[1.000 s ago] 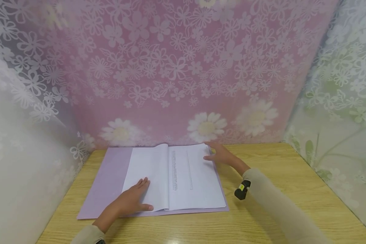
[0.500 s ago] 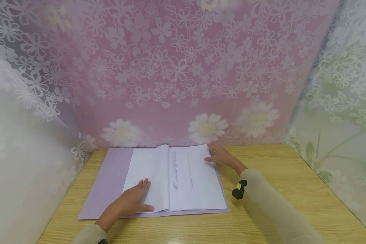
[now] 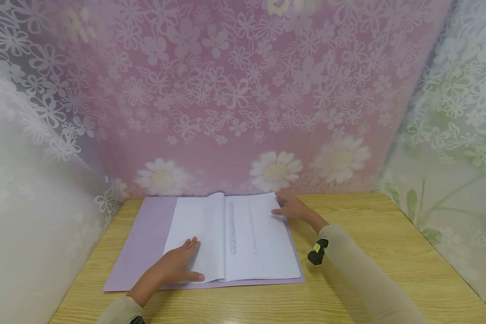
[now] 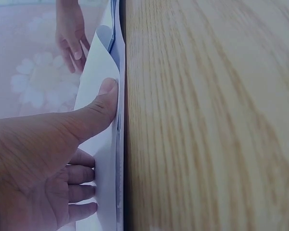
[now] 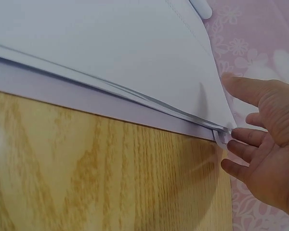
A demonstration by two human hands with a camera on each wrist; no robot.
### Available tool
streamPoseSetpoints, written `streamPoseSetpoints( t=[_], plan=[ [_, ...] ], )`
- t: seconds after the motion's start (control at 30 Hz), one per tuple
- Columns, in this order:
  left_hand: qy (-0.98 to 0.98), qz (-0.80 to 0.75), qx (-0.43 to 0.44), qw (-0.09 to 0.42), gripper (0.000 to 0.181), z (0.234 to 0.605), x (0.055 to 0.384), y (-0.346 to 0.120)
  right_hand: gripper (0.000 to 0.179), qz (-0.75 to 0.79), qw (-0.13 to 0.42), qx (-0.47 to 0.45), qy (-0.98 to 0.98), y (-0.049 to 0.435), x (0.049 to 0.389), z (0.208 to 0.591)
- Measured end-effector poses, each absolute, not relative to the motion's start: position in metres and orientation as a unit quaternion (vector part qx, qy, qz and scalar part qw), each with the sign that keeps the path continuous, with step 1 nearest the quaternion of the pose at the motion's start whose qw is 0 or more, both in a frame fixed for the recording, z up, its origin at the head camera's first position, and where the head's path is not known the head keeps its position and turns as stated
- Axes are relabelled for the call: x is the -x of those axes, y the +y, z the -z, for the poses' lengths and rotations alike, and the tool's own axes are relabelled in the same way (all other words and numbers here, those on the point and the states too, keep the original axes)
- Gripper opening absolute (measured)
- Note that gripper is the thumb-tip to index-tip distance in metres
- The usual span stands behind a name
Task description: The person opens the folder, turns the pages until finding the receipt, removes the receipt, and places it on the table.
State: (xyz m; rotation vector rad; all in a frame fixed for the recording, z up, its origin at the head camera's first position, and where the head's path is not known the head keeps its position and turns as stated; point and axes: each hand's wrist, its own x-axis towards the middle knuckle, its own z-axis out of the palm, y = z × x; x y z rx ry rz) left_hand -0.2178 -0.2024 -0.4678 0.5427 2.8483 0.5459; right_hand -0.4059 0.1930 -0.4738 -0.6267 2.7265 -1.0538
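Note:
A lavender folder [image 3: 141, 243] lies spread on the table, with white paper sheets inside. The left-hand sheet [image 3: 208, 234] curls up near the fold; the right-hand sheet [image 3: 267, 243] bears columns of small print. My left hand [image 3: 174, 267] rests on the left-hand sheet near its front edge, fingers extended and thumb apart. At the far right corner of the sheets is my right hand [image 3: 294, 208]. In the right wrist view, its fingertips [image 5: 238, 134] touch the corner of the sheet stack [image 5: 135, 62], while the thumb stands apart from them.
The wood-grain table [image 3: 372, 252] extends right of the folder and along its front. A pink flowered backdrop [image 3: 235, 112] rises directly behind it. Pale side curtains [image 3: 457, 148] border the table. A black wrist camera [image 3: 317, 252] hangs at the right sleeve.
Compared with one second ago, the whole head view has shifted slightly. Both hands and the sheets keep nearly the same places.

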Motion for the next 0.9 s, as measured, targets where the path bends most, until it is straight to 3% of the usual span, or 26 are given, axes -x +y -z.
streamPoseSetpoints(
  t=[0.6, 0.9],
  plan=[
    [0.964, -0.178, -0.172, 0.094, 0.103, 0.464, 0.217, -0.2, 0.076, 0.409, 0.071, 0.191, 0.89, 0.195, 0.399, 0.474],
    [0.963, -0.182, -0.172, 0.096, 0.103, 0.465, 0.217, -0.2, 0.064, 0.461, 0.029, 0.229, 0.857, 0.197, 0.389, 0.472]
  ],
)
